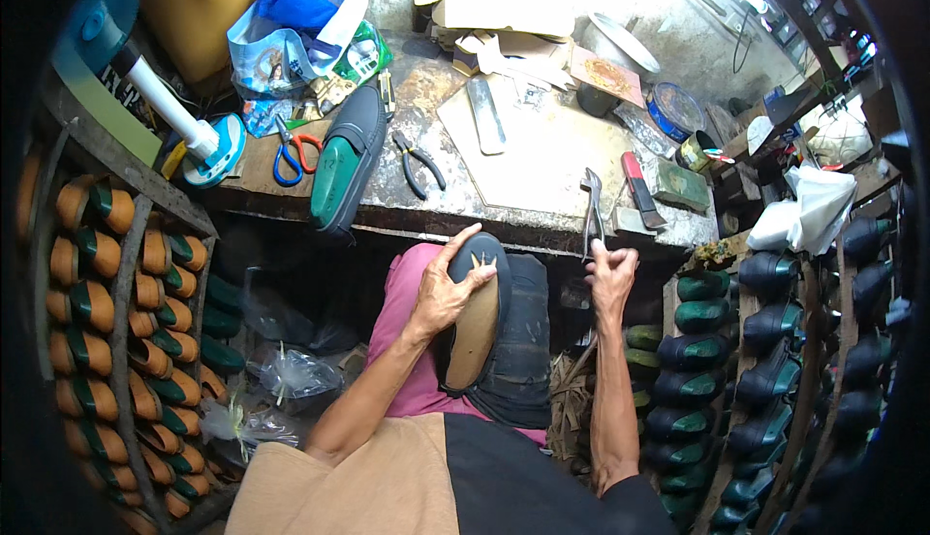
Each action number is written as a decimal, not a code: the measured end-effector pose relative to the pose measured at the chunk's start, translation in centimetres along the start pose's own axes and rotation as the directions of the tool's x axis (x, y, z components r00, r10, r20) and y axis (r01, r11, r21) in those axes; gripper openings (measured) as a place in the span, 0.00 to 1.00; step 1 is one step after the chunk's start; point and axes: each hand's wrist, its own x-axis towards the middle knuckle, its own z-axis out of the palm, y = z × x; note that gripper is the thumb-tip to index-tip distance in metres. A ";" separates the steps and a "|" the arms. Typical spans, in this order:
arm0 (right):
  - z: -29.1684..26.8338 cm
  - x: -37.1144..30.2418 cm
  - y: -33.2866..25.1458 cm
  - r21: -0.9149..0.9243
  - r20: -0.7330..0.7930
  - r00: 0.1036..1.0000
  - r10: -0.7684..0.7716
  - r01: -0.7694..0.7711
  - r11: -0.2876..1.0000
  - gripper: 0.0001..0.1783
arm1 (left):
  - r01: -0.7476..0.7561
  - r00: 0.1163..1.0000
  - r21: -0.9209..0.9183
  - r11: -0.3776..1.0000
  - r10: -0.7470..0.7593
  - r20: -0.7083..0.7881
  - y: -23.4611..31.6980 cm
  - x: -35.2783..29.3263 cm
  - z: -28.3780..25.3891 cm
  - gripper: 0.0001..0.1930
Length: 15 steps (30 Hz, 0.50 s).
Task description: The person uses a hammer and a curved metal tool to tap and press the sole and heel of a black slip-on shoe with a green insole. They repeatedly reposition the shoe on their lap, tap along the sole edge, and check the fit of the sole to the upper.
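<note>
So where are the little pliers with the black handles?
In the head view, the little black-handled metal pliers lie left of centre on the worn workbench, near its front edge, between the dark, green-filled shoe and the flat, cream-coloured board.

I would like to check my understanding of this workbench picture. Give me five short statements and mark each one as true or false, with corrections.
1. The left hand holds a shoe with its tan surface facing up. True.
2. The scissors lie to the right of the black-and-green shoe on the bench. False: the scissors lie to its left.
3. The right hand is at the handle end of the metal pincers. True.
4. The black-handled pliers are in the left hand. False: the pliers lie on the bench.
5. Orange-brown shoes fill racks on the person's left. True.
</note>
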 end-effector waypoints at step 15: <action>-1.7 -8.5 -6.1 0.231 0.511 0.846 -0.152 0.035 0.972 0.10 | -0.011 0.956 0.089 0.996 -0.016 0.294 1.3 2.2 -2.5 0.30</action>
